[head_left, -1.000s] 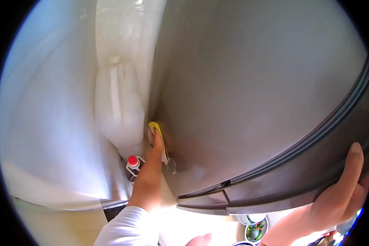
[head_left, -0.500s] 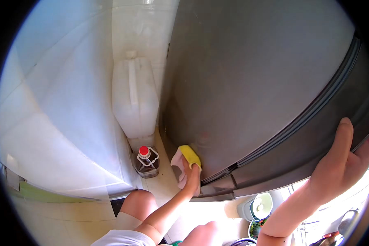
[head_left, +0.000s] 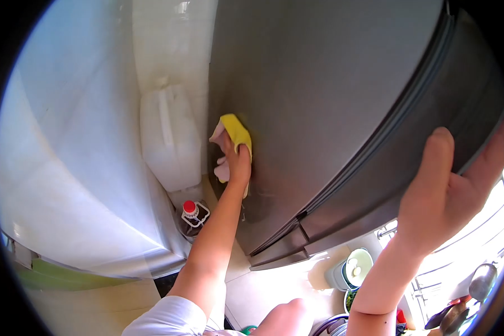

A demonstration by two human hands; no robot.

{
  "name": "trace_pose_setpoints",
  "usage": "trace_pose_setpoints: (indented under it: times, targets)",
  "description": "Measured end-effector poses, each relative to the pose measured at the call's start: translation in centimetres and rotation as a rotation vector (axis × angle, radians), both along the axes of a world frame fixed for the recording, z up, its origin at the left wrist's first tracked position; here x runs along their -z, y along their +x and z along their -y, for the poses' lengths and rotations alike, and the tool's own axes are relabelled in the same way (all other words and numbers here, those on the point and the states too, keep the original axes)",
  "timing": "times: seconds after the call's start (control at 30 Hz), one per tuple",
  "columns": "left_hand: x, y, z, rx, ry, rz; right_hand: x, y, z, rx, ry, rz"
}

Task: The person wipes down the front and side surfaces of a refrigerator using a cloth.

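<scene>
My left hand (head_left: 238, 164) is closed on a yellow and pink cloth (head_left: 236, 132) and presses it to the dark grey side panel of a refrigerator (head_left: 319, 101). Wet-looking streaks show on the panel just below the cloth. At the right, my right hand (head_left: 445, 190) grips the edge of the refrigerator door (head_left: 453, 106). Its thumb lies on the door's side, while the other fingers reach round to the front, partly out of sight. Beside my left forearm stands a clear bottle (head_left: 191, 215) with a red cap and white handle, partly covered by that arm.
A large white jerrycan (head_left: 171, 140) stands between the refrigerator and the pale glossy surface (head_left: 89, 145) on the left. On the tiled floor (head_left: 263, 288) is a light bin (head_left: 336, 275). Metal ladles (head_left: 481, 281) and a rack appear at the lower right.
My left hand has moved the cloth up the panel, from near its bottom edge. The view has shifted, and my right hand still holds the door edge.
</scene>
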State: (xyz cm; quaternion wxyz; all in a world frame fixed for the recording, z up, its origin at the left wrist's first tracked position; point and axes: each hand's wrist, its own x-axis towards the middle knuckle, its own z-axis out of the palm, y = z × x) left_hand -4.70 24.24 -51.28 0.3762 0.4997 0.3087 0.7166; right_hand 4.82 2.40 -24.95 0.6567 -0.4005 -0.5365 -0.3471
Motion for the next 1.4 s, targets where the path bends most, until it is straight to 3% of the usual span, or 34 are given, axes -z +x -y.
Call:
trace_pose_setpoints:
  times: [0.1, 0.2, 0.27, 0.33, 0.4, 0.47, 0.5, 0.6, 0.63, 0.67, 0.73, 0.8, 0.87, 0.9, 0.97, 1.0, 1.13, 1.2, 1.3, 1.4]
  targets:
    - [5.6, 1.7, 2.1, -0.062, -0.046, 0.003, -0.5, -0.2, -0.1, 0.136, 0.053, 0.190]
    - [8.2, 3.0, 9.0, -0.022, 0.005, -0.067, -0.5, -0.4, 0.0, -0.018, 0.007, 0.272]
    - [9.7, 2.9, 13.0, -0.053, 0.130, -0.340, -0.7, -0.3, 0.1, -0.045, -0.012, 0.250]
    - [10.8, 3.2, 15.2, 0.040, 0.167, -0.424, -0.8, -0.2, 0.4, 0.047, -0.011, 0.287]
    - [6.8, 2.8, 15.8, 0.015, 0.238, -0.318, -1.0, -0.2, 0.6, 0.163, -0.013, 0.332]
    - [2.3, 1.9, 15.2, 0.115, 0.359, -0.489, -1.2, 0.1, 0.3, 0.220, 0.017, 0.363]
    - [-0.4, 2.1, 14.3, -0.002, 0.386, -0.538, -1.3, 0.2, 0.2, 0.221, 0.032, 0.363]
    - [-8.3, 1.3, 12.3, -0.036, 0.486, -0.550, -1.4, 0.4, -0.1, 0.213, 0.057, 0.361]
    - [-10.8, 1.1, 11.7, -0.077, 0.638, -0.522, -1.4, 0.4, 0.0, 0.213, 0.059, 0.361]
    - [-11.9, 1.0, 11.6, -0.117, 0.787, -0.488, -1.4, 0.4, 0.1, 0.214, 0.061, 0.361]
    - [-11.8, 1.0, 11.9, -0.123, 0.796, -0.508, -1.4, 0.3, 0.2, 0.215, 0.042, 0.325]
    - [-10.0, 0.8, 12.0, -0.131, 0.804, -0.523, -1.2, 0.2, 0.2, 0.210, 0.034, 0.301]
    - [-3.9, 0.7, 12.3, 0.099, 0.723, -0.551, -1.4, 0.2, 0.3, 0.193, 0.027, 0.301]
    - [-0.5, 1.0, 13.5, 0.285, 0.398, -0.402, -1.4, 0.1, 0.3, 0.190, 0.028, 0.306]
    - [3.1, 0.3, 16.0, 0.333, 0.336, -0.372, -1.4, 0.0, 0.3, 0.166, 0.019, 0.294]
    - [3.7, -0.8, 16.7, 0.190, 0.596, -0.488, -1.4, -0.1, 0.3, 0.158, 0.016, 0.292]
    - [7.2, -1.1, 17.4, 0.181, 0.577, -0.612, -1.3, 0.0, 0.4, 0.187, 0.005, 0.312]
    - [5.3, -1.1, 17.5, 0.351, 0.414, -0.447, -1.3, 0.0, 0.3, 0.144, 0.008, 0.279]
    - [-3.4, -0.9, 17.1, 0.193, 0.427, -0.347, -1.4, -0.4, 0.4, 0.109, 0.029, 0.261]
    - [-9.2, 0.2, 13.2, 0.135, 0.681, -0.322, -1.3, 0.0, 0.3, 0.033, 0.045, 0.258]
